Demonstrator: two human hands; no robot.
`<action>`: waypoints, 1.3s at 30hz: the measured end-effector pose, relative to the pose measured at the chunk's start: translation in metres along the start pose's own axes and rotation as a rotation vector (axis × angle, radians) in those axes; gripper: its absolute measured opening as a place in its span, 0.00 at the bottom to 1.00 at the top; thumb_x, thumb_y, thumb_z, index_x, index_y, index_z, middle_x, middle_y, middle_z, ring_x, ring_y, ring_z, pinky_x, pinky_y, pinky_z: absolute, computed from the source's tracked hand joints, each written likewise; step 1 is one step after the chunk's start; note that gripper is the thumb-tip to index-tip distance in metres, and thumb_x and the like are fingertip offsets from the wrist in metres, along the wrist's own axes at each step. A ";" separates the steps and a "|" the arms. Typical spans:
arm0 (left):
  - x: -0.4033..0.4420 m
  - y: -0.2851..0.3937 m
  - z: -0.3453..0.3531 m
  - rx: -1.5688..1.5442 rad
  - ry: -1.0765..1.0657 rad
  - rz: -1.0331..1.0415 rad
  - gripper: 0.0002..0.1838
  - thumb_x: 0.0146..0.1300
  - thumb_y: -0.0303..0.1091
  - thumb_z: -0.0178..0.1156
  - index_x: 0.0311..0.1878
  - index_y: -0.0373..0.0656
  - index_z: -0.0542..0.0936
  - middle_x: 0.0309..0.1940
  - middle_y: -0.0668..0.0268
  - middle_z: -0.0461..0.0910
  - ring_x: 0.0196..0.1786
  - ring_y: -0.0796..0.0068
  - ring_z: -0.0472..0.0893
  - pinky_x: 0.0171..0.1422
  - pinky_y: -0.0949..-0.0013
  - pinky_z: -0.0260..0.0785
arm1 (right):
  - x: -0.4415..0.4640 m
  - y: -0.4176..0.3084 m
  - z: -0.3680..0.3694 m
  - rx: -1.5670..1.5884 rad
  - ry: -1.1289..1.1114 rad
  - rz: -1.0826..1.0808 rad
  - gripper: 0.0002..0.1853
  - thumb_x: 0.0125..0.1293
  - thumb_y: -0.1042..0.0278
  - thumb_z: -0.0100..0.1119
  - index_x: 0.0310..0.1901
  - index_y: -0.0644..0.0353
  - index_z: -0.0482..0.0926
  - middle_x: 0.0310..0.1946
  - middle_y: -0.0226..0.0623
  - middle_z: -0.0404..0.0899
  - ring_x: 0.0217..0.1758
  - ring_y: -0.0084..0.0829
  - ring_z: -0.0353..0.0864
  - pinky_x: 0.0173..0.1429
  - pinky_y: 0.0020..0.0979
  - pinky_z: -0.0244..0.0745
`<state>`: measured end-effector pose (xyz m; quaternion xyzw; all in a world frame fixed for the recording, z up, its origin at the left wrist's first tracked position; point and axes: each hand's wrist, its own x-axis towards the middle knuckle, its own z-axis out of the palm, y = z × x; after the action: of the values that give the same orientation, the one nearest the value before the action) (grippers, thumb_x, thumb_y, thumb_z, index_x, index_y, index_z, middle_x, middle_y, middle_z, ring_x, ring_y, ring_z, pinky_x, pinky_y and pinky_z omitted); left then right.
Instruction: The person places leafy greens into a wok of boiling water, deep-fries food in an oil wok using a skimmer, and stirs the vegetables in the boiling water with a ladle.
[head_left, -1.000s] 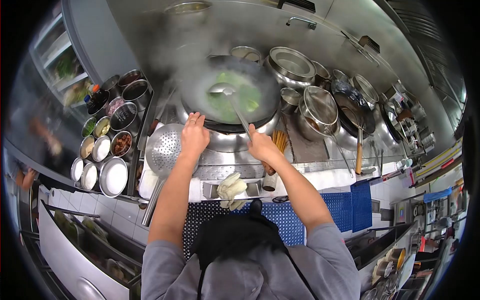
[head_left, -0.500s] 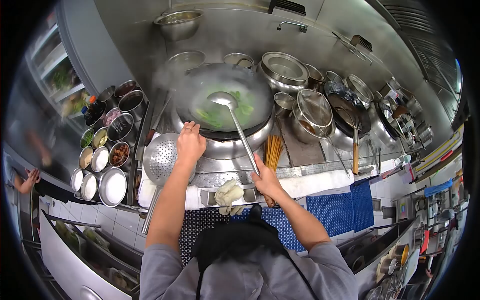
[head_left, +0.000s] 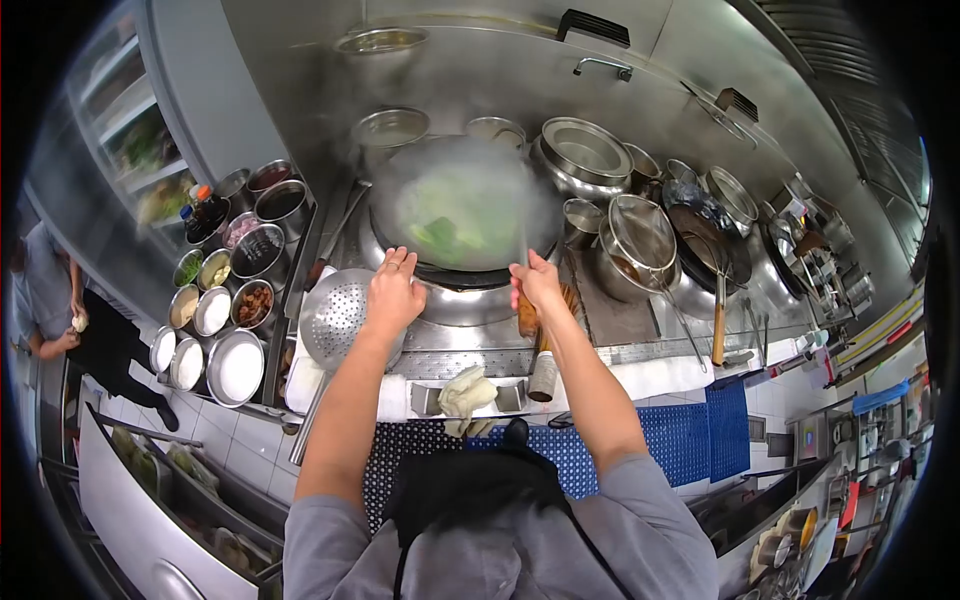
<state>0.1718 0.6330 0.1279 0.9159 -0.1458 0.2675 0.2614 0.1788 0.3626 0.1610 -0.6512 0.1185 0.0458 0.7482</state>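
Observation:
Steam rises from a dark wok (head_left: pixel 550 215) on the stove, blurring the green leafy vegetables (head_left: pixel 440 235) inside. My left hand (head_left: pixel 396 292) is closed at the wok's near left rim, its fingertips over the edge. At the near right side, my right hand (head_left: pixel 537 282) grips a long-handled ladle; its shaft (head_left: pixel 524 235) reaches up into the steam, which hides the bowl. The ladle's wooden end shows below that hand. A perforated strainer (head_left: pixel 335 318) lies beside my left forearm. Below the wok sits a crumpled cloth (head_left: pixel 467 393).
Metal containers of ingredients (head_left: pixel 235 372) and bottles (head_left: pixel 208 208) stand at the left. To the right are a bundle of thin sticks (head_left: pixel 569 300), a pot with a sieve (head_left: pixel 637 250) and another wok (head_left: pixel 706 245). A co-worker (head_left: pixel 75 300) stands at far left.
The ladle has moved from plain view across the wok to nearly upright at its right side, and my right hand is higher, nearer the rim. Steam is thicker. The co-worker shows more fully.

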 end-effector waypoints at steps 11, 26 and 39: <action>-0.002 -0.001 -0.004 0.040 -0.061 -0.003 0.29 0.54 0.27 0.60 0.62 0.32 0.78 0.66 0.45 0.75 0.72 0.48 0.71 0.75 0.56 0.67 | -0.024 -0.025 0.032 -0.494 -0.210 -0.091 0.42 0.67 0.75 0.58 0.80 0.61 0.50 0.22 0.31 0.73 0.13 0.25 0.72 0.15 0.31 0.70; 0.001 0.002 -0.004 0.033 -0.034 0.013 0.27 0.53 0.27 0.59 0.59 0.31 0.80 0.63 0.44 0.77 0.69 0.46 0.74 0.74 0.55 0.67 | -0.110 -0.039 -0.031 -0.620 -0.295 0.128 0.38 0.69 0.74 0.59 0.79 0.51 0.58 0.22 0.28 0.71 0.15 0.21 0.69 0.19 0.28 0.67; 0.002 0.000 -0.001 0.071 0.003 0.022 0.24 0.52 0.27 0.60 0.55 0.32 0.82 0.60 0.43 0.79 0.66 0.44 0.77 0.71 0.53 0.70 | -0.080 -0.009 -0.003 -0.871 -0.226 -0.020 0.38 0.67 0.71 0.58 0.78 0.55 0.59 0.29 0.48 0.81 0.19 0.35 0.80 0.28 0.38 0.78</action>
<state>0.1734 0.6334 0.1295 0.9226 -0.1457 0.2766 0.2261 0.1028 0.3650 0.1887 -0.8975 -0.0008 0.1552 0.4128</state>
